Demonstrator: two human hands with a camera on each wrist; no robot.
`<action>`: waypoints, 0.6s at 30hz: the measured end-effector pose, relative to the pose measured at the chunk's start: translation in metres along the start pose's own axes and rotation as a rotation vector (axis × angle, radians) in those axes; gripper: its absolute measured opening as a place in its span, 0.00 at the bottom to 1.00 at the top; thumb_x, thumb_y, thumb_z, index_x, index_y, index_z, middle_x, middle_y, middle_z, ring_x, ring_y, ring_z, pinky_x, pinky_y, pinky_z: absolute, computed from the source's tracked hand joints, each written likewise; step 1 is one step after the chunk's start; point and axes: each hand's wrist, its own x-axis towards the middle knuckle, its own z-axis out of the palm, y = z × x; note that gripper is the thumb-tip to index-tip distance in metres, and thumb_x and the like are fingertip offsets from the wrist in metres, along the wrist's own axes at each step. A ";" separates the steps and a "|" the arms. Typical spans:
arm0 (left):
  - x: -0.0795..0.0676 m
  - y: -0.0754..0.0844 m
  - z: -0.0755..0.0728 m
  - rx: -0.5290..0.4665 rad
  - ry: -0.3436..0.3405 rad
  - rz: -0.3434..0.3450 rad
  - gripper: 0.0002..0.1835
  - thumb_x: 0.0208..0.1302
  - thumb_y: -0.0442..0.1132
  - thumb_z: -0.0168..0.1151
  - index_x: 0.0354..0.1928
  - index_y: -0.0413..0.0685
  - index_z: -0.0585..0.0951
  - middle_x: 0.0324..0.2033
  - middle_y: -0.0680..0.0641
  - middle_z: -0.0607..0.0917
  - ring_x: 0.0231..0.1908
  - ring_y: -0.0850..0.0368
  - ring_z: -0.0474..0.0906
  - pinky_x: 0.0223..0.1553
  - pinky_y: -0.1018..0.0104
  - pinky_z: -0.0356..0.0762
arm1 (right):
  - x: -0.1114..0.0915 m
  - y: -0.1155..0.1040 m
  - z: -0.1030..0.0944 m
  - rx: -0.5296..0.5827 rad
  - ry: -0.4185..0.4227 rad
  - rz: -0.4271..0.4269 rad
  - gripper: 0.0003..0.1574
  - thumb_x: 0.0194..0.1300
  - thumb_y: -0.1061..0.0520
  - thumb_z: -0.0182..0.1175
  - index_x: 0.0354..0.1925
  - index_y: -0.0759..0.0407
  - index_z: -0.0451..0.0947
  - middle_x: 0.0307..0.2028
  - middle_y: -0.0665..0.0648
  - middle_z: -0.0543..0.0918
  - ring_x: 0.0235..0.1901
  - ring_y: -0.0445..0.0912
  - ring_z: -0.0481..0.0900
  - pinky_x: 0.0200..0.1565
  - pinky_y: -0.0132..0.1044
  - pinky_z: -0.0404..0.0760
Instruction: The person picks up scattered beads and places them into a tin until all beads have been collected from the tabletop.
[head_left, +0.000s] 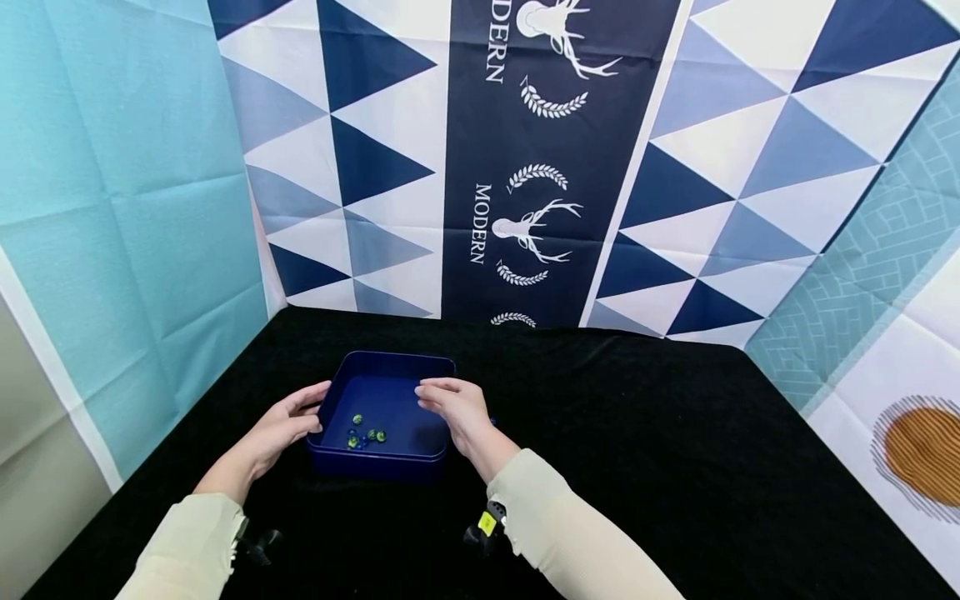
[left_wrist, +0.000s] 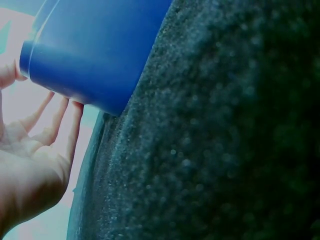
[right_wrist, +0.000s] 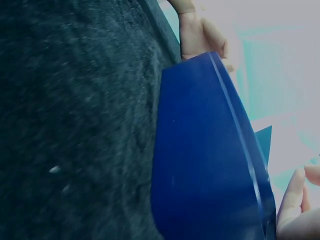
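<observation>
A dark blue open-topped box [head_left: 375, 467] stands on the black cloth. Several small round green and blue balls, like marbles [head_left: 381, 436], lie on its floor toward the near left. My left hand [head_left: 283, 427] holds the box's left side, thumb at the rim and fingers against the outer wall [left_wrist: 95, 65]. Over the right part of the box is my right hand [head_left: 459, 408], its thumb and fingertips brought close together. In the right wrist view those fingertips [right_wrist: 296, 187] show beyond the rim; whether something small is between them is hidden.
A small blue spot [head_left: 492, 422], perhaps another ball, shows on the cloth just right of my right wrist. Black cloth [head_left: 637, 450] covers the table, and patterned curtains [head_left: 517, 167] hang behind it and along both sides.
</observation>
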 end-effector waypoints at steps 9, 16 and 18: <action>-0.001 0.000 0.000 -0.001 0.007 0.004 0.39 0.53 0.26 0.51 0.70 0.39 0.54 0.66 0.33 0.56 0.60 0.41 0.58 0.47 0.67 0.67 | -0.011 0.005 -0.018 0.068 -0.022 -0.036 0.20 0.53 0.71 0.62 0.45 0.80 0.75 0.32 0.57 0.83 0.33 0.45 0.81 0.40 0.36 0.78; 0.000 0.000 0.000 0.002 0.000 0.000 0.39 0.54 0.26 0.51 0.71 0.40 0.54 0.66 0.33 0.56 0.60 0.41 0.59 0.49 0.64 0.66 | -0.017 0.004 -0.032 0.106 -0.003 -0.062 0.19 0.54 0.71 0.60 0.45 0.81 0.74 0.32 0.58 0.83 0.29 0.41 0.79 0.36 0.33 0.78; 0.000 0.000 0.000 0.003 -0.003 -0.001 0.39 0.54 0.26 0.51 0.71 0.40 0.53 0.67 0.33 0.55 0.60 0.41 0.59 0.50 0.62 0.65 | -0.018 0.004 -0.037 0.103 0.011 -0.063 0.19 0.54 0.71 0.60 0.45 0.81 0.74 0.33 0.58 0.83 0.28 0.41 0.79 0.35 0.32 0.78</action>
